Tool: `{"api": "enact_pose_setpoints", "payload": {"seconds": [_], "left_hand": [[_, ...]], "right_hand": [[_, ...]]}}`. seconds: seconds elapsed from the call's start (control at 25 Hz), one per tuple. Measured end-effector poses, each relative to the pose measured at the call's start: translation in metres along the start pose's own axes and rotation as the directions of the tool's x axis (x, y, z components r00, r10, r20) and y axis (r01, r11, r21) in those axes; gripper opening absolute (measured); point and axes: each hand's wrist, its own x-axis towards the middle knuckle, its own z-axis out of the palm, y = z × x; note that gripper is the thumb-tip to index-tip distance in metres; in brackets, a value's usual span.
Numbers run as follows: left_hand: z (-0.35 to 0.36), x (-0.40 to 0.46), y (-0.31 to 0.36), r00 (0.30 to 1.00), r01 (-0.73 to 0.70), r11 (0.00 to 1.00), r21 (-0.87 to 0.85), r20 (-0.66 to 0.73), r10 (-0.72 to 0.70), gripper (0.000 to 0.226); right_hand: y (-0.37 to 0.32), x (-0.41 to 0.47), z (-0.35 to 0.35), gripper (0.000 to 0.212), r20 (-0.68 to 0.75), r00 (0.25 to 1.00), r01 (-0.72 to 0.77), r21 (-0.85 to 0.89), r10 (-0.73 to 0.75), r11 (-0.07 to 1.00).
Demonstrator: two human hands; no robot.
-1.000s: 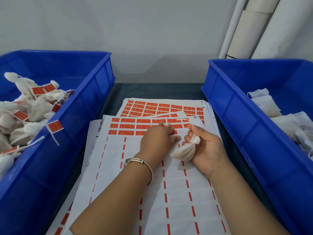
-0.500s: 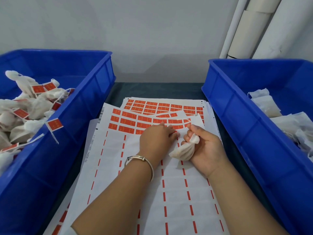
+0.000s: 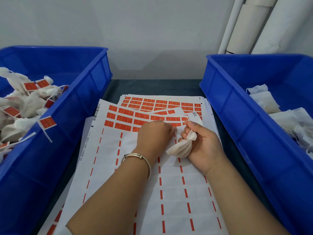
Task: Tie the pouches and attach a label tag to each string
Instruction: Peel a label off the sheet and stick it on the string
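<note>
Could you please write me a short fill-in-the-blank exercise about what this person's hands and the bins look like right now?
1. The right hand grips a white ____.
2. The left hand rests on the sheet of ____ labels.
3. The tagged pouches lie in the bin on the person's ____.
4. A metal ____ circles the left wrist.

Missing words: pouch; orange; left; bangle

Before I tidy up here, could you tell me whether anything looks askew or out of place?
Yes: the top label sheet lies skewed across the sheet beneath it, and one tagged string hangs over the left bin's rim.
</note>
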Motion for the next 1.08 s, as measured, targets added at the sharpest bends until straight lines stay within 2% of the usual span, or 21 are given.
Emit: {"api": "enact_pose_setpoints", "payload": {"seconds": [0.28, 0.48, 0.6, 0.88, 1.08], "left_hand": [[0.0021, 0.0027, 0.0029, 0.998, 0.055, 0.998, -0.03, -0.009, -0.055, 0.033], [0.001, -0.0024, -0.0029, 0.999, 0.029, 0.982, -0.185, -0.008, -0.031, 0.034], [0.0026, 0.0005, -0.0041, 0.999, 0.039, 0.985, -0.167, 0.008, -0.039, 0.031], [0.0012, 0.0036, -0.0023, 1.0, -0.006, 0.996, -0.088, 0.014, 0.007, 0.029], [0.0006, 0.0014, 0.0008, 0.999, 0.046, 0.995, -0.094, -0.015, -0.047, 0.033]], "right_hand": [[0.0009, 0.0002, 0.0009, 0.037, -0.007, 1.0, 0.007, -0.021, -0.007, 1.0], [-0.0001, -0.002, 0.0028, 0.037, 0.012, 1.0, -0.002, -0.009, 0.002, 1.0], [-0.0002, -0.0029, 0.0036, 0.029, -0.003, 1.0, -0.006, -0.013, 0.006, 1.0], [0.0003, -0.0028, 0.0027, 0.029, -0.02, 1.0, -0.004, -0.014, 0.004, 1.0], [0.0001, -0.003, 0.0037, 0.039, -0.009, 1.0, -0.004, -0.014, 0.004, 1.0]]}}
